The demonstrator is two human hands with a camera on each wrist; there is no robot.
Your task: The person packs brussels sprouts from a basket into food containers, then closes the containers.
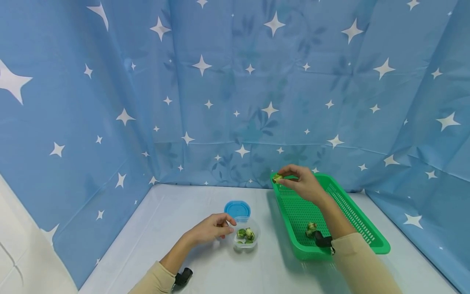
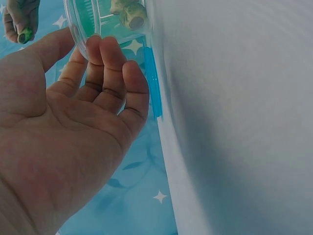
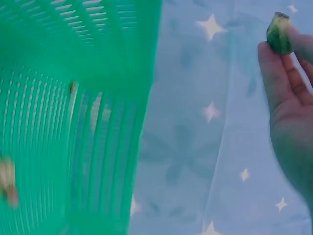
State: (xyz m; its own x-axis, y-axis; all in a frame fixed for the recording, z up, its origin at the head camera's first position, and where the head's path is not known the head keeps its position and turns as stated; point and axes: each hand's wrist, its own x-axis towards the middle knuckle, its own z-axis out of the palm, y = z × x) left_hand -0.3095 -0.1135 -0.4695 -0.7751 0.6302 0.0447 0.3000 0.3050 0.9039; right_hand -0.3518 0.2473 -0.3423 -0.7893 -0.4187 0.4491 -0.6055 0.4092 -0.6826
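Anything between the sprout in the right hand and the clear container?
Nothing visible stands between the sprout and the clear container; the sprout seems clear of the green basket's rim. The left hand is at the container's left side, the blue lid beyond it, both off the direct line.

- Right hand (image 3: 292, 115), at the right edge, pinches a green sprout (image 3: 278, 39), its cut end uppermost in the view.
- Green basket (image 3: 115, 54), slotted, fills the left side.
- Blurred pale piece (image 3: 7, 178) shows against the basket, far left.
- Blue curtain (image 3: 183, 103) with white stars (image 3: 212, 27) behind.
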